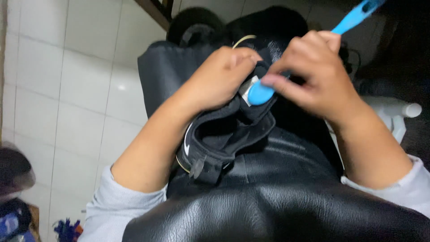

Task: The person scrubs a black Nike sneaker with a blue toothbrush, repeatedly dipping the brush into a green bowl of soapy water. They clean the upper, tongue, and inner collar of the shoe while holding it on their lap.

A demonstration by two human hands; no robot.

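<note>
Black fabric shoe with a strap and buckle [224, 134] lies on the lap, over a black leather-like apron [277, 210]. Head view: left hand [219, 76] is clenched around the shoe's upper edge. Right hand [313, 76] grips a blue plastic brush [286, 67], its long axis running up-right to down-left, head touching the shoe between both hands, just beside the left fingers.

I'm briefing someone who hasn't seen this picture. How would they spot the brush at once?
Start at the black leather apron over the person's lap, then go up to the black shoe gripped by the left hand. The brush is in the right hand, its head against the shoe; it is the only bright blue thing among the black ones.
</note>
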